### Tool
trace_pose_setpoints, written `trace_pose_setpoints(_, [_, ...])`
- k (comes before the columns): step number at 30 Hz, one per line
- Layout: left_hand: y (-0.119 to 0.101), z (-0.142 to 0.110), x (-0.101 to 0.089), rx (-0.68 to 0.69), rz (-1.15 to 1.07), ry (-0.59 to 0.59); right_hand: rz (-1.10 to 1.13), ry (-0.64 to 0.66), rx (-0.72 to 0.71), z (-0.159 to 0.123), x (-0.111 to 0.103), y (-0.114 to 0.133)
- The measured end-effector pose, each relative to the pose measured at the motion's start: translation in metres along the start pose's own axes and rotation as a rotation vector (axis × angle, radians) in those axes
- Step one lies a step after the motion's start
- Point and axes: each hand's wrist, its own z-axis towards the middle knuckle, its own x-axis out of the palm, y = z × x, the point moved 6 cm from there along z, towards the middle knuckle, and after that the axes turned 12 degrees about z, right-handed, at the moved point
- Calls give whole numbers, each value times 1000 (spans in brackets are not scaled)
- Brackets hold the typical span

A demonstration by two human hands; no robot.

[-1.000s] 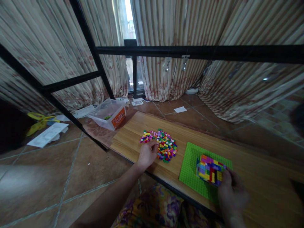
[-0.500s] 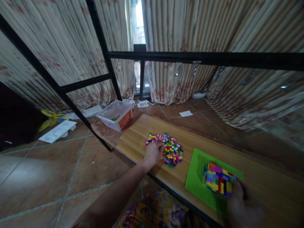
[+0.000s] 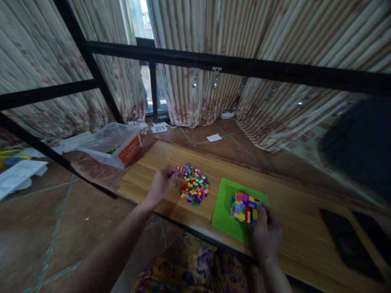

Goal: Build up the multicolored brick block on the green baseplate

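My left hand [image 3: 162, 185] is at the left edge of a pile of small multicoloured toy bricks [image 3: 195, 185], with its thumb and fingers pinched together. A few pink bricks lie by the fingertips; what the pinch holds, if anything, is too small to make out. My right hand [image 3: 268, 230] grips the right side of a block built of many coloured bricks [image 3: 246, 208]. That block is over a green studded baseplate [image 3: 221, 203], its patchwork face turned up. Whether it touches the plate, I cannot tell.
The wooden tabletop [image 3: 146, 162] carries all this. A clear plastic box with an orange label [image 3: 122, 156] stands beyond its left end, some green pieces inside. Two dark flat objects [image 3: 350, 244] lie at the right. A black metal rail [image 3: 183, 57] crosses ahead, before curtains [image 3: 207, 101].
The view has swung to the right. My left hand has drawn back from over the pile to its left edge, baring more bricks. My right hand still holds the built block over the plate.
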Motion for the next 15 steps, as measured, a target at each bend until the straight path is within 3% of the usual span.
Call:
trace_pose_setpoints(4, [30, 3, -29, -107, 114, -111, 4, 3, -8, 0, 0, -1])
trace_pose_setpoints(7, [50, 3, -41, -185, 204, -121, -13, 12, 2, -1, -1, -1])
trace_pose_setpoints(10, [56, 3, -39, -196, 283, -50, -105, 16, 15, 0, -4, -3])
trace_pose_setpoints(15, [48, 4, -27, -133, 399, 13, -212, 43, 44, 2, -6, -4])
